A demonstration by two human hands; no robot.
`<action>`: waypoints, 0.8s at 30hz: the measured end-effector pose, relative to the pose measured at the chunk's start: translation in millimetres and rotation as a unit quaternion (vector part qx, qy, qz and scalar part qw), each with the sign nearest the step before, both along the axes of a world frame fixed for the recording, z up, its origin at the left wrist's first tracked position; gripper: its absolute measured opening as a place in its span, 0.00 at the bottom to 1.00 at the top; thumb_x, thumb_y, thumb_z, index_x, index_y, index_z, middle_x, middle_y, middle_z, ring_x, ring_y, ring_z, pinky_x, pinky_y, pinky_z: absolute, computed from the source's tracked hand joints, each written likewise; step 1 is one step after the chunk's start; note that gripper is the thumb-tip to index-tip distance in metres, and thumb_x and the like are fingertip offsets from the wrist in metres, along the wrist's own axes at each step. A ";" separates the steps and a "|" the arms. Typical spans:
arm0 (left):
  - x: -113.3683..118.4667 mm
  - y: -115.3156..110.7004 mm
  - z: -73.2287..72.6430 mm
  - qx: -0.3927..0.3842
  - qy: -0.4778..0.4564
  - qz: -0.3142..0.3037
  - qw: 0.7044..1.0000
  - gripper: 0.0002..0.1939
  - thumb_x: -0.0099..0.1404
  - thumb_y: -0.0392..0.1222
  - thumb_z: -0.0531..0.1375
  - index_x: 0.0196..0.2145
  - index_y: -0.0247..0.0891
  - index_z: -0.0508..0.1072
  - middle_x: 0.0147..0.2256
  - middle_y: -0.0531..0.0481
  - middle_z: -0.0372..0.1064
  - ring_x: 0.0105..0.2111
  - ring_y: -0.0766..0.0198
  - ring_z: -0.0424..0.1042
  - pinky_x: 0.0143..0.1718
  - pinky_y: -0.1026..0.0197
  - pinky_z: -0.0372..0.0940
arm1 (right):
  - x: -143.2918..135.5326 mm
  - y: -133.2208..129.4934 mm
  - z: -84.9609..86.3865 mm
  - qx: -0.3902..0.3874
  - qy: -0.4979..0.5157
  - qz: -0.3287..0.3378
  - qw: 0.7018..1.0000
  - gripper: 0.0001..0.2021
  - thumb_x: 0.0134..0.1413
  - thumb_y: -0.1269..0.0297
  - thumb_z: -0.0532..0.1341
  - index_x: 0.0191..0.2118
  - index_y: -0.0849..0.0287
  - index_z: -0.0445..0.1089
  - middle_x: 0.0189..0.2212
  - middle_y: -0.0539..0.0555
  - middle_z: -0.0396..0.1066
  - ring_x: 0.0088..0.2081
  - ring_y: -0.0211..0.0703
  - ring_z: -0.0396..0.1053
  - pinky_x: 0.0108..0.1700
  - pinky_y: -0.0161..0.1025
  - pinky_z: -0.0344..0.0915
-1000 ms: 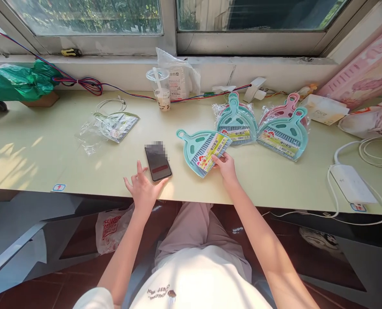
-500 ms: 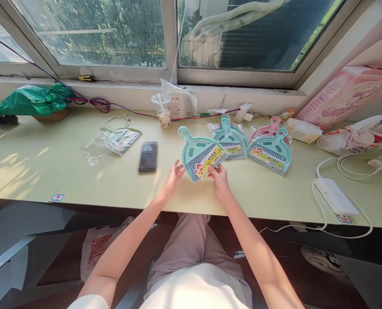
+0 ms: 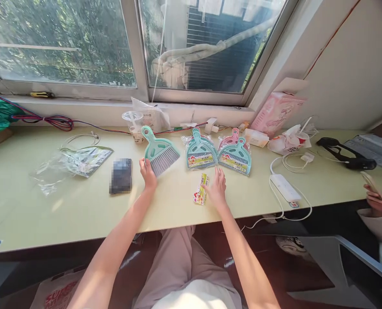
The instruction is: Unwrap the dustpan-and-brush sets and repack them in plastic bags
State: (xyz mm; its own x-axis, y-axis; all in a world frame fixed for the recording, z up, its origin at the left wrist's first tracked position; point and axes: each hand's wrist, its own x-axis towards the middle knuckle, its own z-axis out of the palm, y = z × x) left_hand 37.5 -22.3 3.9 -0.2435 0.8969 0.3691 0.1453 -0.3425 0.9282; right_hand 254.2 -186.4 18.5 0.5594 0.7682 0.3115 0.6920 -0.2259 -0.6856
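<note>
My left hand [image 3: 148, 174] is closed on the lower left edge of a mint-green dustpan [image 3: 151, 151], which it holds tilted above the table. A small brush with grey bristles [image 3: 164, 162] is nested in it. My right hand [image 3: 217, 189] has its fingers apart, with the thumb at a yellow-green printed label card [image 3: 201, 195]. That card lies on the table; whether the thumb touches it I cannot tell. Beyond the right hand lie wrapped dustpan sets, a green one [image 3: 197, 148] and another green one [image 3: 241, 150], with pink dustpans [image 3: 233, 135] showing behind.
A blurred dark flat object [image 3: 120, 176] and clear plastic packaging [image 3: 84, 161] lie to the left. A drink cup [image 3: 135, 128] stands at the back. On the right are a white power adapter [image 3: 285, 188], its cable, and a co-worker's hand [image 3: 376, 199] holding a phone.
The label card has come off the dustpan set and now lies on the table. My left hand has taken the dustpan leftward; my right hand has let go of it. The view has turned right.
</note>
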 end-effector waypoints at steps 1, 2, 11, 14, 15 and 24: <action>-0.6 -6.5 1.6 0.014 0.002 0.007 1.000 0.32 0.67 0.67 0.40 0.47 0.36 0.63 0.39 0.42 0.69 0.43 0.56 0.70 0.45 0.55 0.65 | -8.6 7.4 9.1 0.033 -0.010 0.011 0.999 0.32 0.51 0.61 0.62 0.62 0.55 0.55 0.63 0.64 0.54 0.63 0.60 0.53 0.59 0.58 0.55; -0.3 -13.6 3.7 0.019 0.000 0.018 1.000 0.32 0.66 0.68 0.41 0.46 0.36 0.63 0.36 0.44 0.69 0.40 0.57 0.70 0.42 0.56 0.65 | -20.0 17.7 19.4 0.068 -0.017 0.040 0.997 0.27 0.55 0.62 0.60 0.61 0.54 0.57 0.60 0.62 0.59 0.61 0.57 0.55 0.59 0.56 0.55; 0.3 -40.7 6.9 0.137 0.090 -0.020 0.986 0.36 0.66 0.68 0.39 0.52 0.35 0.62 0.42 0.39 0.70 0.37 0.57 0.70 0.40 0.55 0.64 | -106.8 121.9 75.5 0.080 0.013 0.240 0.967 0.13 0.57 0.62 0.58 0.47 0.57 0.69 0.46 0.57 0.70 0.41 0.46 0.69 0.47 0.43 0.63; -15.0 -27.7 10.0 0.116 0.118 -0.032 0.986 0.34 0.67 0.66 0.41 0.51 0.35 0.66 0.38 0.42 0.71 0.33 0.59 0.69 0.38 0.56 0.64 | -97.9 129.1 79.8 0.054 0.058 0.216 0.973 0.10 0.52 0.58 0.61 0.39 0.58 0.72 0.38 0.54 0.72 0.36 0.44 0.69 0.43 0.41 0.63; -22.5 -20.9 12.2 0.101 0.117 -0.024 0.988 0.32 0.68 0.65 0.42 0.50 0.36 0.67 0.36 0.44 0.71 0.32 0.60 0.68 0.37 0.57 0.63 | -89.6 127.7 83.8 0.044 0.089 0.213 0.972 0.10 0.51 0.57 0.62 0.35 0.58 0.72 0.35 0.54 0.72 0.35 0.44 0.69 0.41 0.40 0.63; -64.3 22.7 18.4 0.017 0.031 0.176 0.984 0.13 0.70 0.47 0.47 0.44 0.38 0.64 0.35 0.46 0.66 0.36 0.58 0.65 0.41 0.56 0.60 | 42.1 17.8 140.6 -0.124 0.076 0.367 0.919 0.17 0.46 0.48 0.64 0.25 0.61 0.73 0.21 0.49 0.66 0.25 0.36 0.62 0.27 0.33 0.53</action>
State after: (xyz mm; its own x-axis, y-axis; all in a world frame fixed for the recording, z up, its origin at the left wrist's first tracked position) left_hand -26.8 0.4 22.3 -0.5131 0.7482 0.4207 0.3164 -0.2908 0.9029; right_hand 296.3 -168.6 159.2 -0.1145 0.9927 0.0379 0.6205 0.1012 -0.7777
